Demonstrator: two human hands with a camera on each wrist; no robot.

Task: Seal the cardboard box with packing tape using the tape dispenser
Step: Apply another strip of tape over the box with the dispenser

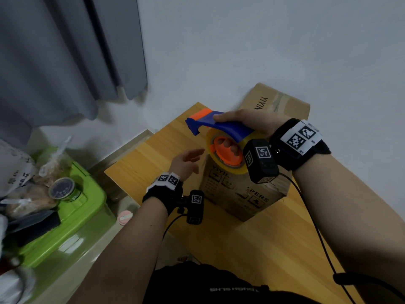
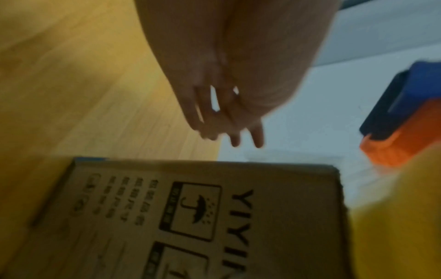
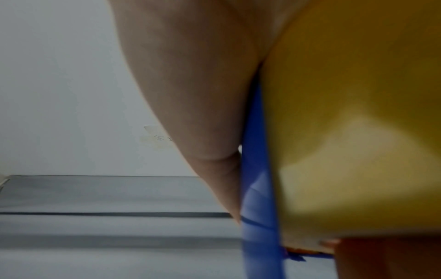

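A brown cardboard box (image 1: 243, 196) printed with black symbols stands on the wooden table (image 1: 157, 154); its printed side (image 2: 190, 217) fills the bottom of the left wrist view. My right hand (image 1: 245, 126) grips a blue and orange tape dispenser (image 1: 219, 126) holding a yellowish tape roll (image 1: 228, 156), raised above the box, fingers through the orange hub. The roll (image 3: 358, 132) and blue frame (image 3: 260, 188) sit close in the right wrist view. My left hand (image 1: 188, 160) hovers open left of the roll, fingers relaxed, holding nothing; the left hand (image 2: 229, 90) is blurred in its own wrist view.
A second, flattened cardboard piece (image 1: 278, 102) leans against the white wall behind the table. Left of the table a green plastic bin (image 1: 65, 216) carries bags and a small round tin (image 1: 63, 188). A grey curtain (image 1: 61, 58) hangs at the upper left.
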